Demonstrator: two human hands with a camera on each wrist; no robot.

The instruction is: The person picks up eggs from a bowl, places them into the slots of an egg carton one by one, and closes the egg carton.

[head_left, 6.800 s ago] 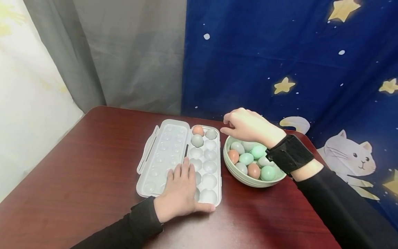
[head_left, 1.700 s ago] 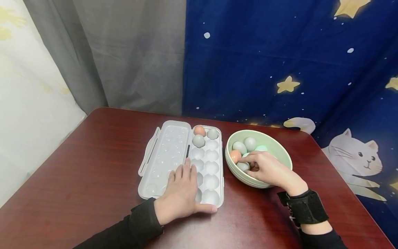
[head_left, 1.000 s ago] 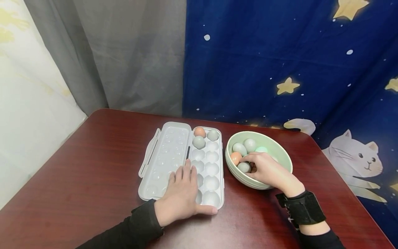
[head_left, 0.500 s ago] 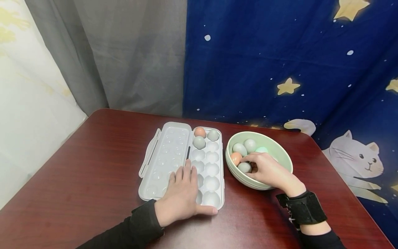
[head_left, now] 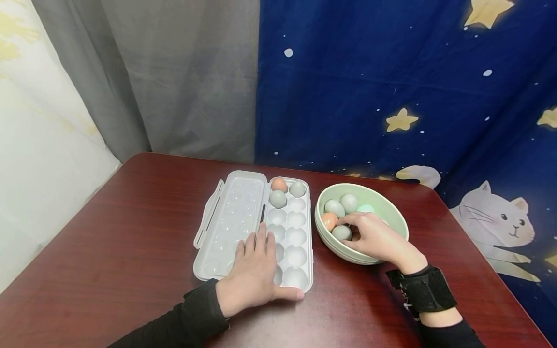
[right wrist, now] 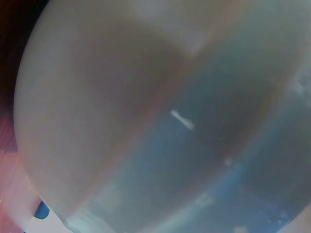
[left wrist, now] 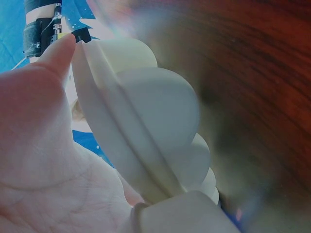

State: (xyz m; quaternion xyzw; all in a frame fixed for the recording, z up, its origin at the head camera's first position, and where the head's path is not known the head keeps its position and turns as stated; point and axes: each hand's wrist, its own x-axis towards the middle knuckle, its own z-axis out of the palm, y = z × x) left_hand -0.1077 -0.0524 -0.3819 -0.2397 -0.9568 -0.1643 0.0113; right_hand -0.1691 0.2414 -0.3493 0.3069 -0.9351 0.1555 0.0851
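Observation:
In the head view my left hand (head_left: pixel 254 275) lies flat, fingers spread, across the near end of an open white egg carton (head_left: pixel 304 241), thumb along its front edge. Its far cups hold one orange egg (head_left: pixel 279 184) and two grey eggs, one nearest the hinge (head_left: pixel 277 198). The left wrist view shows the carton's rounded cups (left wrist: pixel 165 107) from outside, beside my palm. My right hand (head_left: pixel 374 237) reaches into a pale green bowl (head_left: pixel 393 212), thumb and fingers curled round a grey egg (head_left: pixel 341 233). An orange egg (head_left: pixel 329 221) touches its fingertips; the hand hides other eggs.
Two more grey eggs (head_left: pixel 334 209) and a mint green egg (head_left: pixel 365 209) show in the bowl. The carton's lid (head_left: pixel 243 193) is folded back to the left on the red-brown table (head_left: pixel 143 232). Curtains (head_left: pixel 322 96) hang behind the far edge.
From above the bowl, my right hand has come down among the eggs, its thumb and fingers now round a grey one. My left hand and the eggs in the carton stay put.

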